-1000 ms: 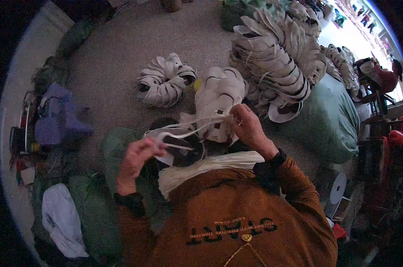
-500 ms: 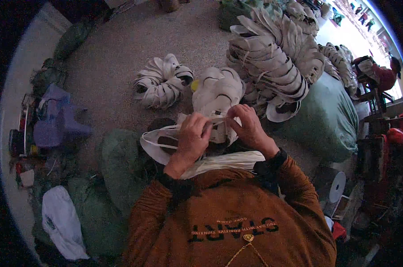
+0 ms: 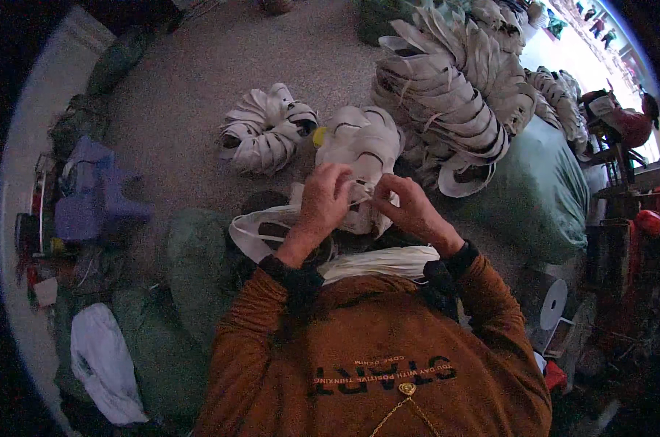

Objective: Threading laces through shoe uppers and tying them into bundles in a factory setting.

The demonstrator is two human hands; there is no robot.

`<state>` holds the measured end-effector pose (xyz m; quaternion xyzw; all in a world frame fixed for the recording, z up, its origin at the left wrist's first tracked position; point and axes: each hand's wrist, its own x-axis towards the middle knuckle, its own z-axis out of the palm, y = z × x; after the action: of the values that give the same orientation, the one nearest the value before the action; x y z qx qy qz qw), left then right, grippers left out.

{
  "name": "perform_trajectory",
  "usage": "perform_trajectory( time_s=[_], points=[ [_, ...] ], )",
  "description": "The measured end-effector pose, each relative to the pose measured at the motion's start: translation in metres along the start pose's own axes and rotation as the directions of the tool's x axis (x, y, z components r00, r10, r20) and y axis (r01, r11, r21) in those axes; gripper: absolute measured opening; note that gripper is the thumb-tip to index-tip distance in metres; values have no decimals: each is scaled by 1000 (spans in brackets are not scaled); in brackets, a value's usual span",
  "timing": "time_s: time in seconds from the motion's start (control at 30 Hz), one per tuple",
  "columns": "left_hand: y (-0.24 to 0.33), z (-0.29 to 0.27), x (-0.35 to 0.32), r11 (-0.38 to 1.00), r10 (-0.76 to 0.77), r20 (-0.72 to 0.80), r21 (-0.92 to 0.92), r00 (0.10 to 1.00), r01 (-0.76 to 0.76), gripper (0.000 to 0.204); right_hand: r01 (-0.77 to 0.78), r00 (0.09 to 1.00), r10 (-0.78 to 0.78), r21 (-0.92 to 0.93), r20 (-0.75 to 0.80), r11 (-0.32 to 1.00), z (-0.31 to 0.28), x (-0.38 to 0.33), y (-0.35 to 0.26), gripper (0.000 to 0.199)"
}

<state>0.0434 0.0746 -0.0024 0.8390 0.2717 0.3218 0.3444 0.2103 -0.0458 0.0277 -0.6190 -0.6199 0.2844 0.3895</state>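
Both my hands work close together over a white shoe upper [image 3: 358,218], at the near end of a row of nested white uppers [image 3: 359,138]. A thin white shoelace [image 3: 360,192] shows between my fingertips at the upper's eyelets. My left hand [image 3: 323,200] is closed, its thumb and fingers pinched at one side of the lace. From the right, my right hand [image 3: 411,209] pinches at the other side with thumb and forefinger. A bundle of white laces [image 3: 381,264] lies across my lap. Beside my left wrist sits another white upper [image 3: 251,237] with an open collar.
A ring of nested uppers [image 3: 268,131] lies on the floor [image 3: 191,95]. To the right, a large pile of uppers [image 3: 446,102] rests by a full green sack [image 3: 537,197]. A purple stool [image 3: 89,193] and more green sacks [image 3: 199,255] are on the left.
Both hands have moved slightly; my left hand has shifted up and right, baring more of the lace bundle on my lap. The uppers stay about where they were.
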Motion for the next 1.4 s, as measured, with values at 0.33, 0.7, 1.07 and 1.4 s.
perform_trajectory(
  time_s=[0.33, 0.7, 1.07, 1.4],
  points=[
    [21, -14, -17, 865, 274, 195, 379, 942, -330, 22, -221, 970, 219, 7, 106, 975, 1, -14, 8, 20],
    [21, -40, -36, 752, 271, 471, 441, 840, -490, 21, 33, 978, -116, -417, -175, 908, 25, -21, 5, 27],
    [-11, -154, -198, 730, -150, 845, 445, 513, -519, 30, -4, 967, -67, -282, -244, 959, 33, -16, 18, 42],
    [33, -39, -19, 931, 160, 192, 296, 968, -212, 37, -58, 968, 40, -67, -249, 996, 28, -36, 9, 41]
  ],
)
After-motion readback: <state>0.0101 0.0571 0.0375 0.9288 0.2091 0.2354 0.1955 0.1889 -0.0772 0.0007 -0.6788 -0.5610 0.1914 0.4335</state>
